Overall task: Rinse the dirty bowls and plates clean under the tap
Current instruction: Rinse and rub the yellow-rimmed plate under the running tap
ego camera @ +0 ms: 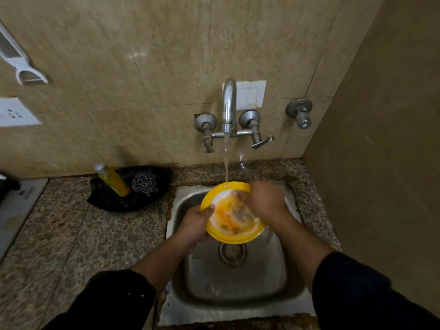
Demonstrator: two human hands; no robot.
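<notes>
The left grip [195,225] clasps the yellow bowl [234,237] at its near-left edge, thumb hooked over the rim and fingers underneath, so the bowl is carried above the sink [238,284] and not resting in it. The bowl tilts slightly, its far rim raised to meet the water stream [226,163] falling from the tap [229,101]; that probably lets water run across the inside and spill off the low side. The right grip [264,201] reaches in from the right, its fingertips [235,193] against the white inner wall near where the water lands, likely to rub loose the orange and dark residue pooled in the bottom. It is blurred, so I cannot tell whether it lies flat or pinches the rim.

Below the bowl sits the drain [232,253]. On the granite counter [71,234] to the left, a black tray [112,202] holds a yellow bottle [113,179] and a steel scrubber [144,185], near but unused. Judging by the residue, rinsing is unfinished.
</notes>
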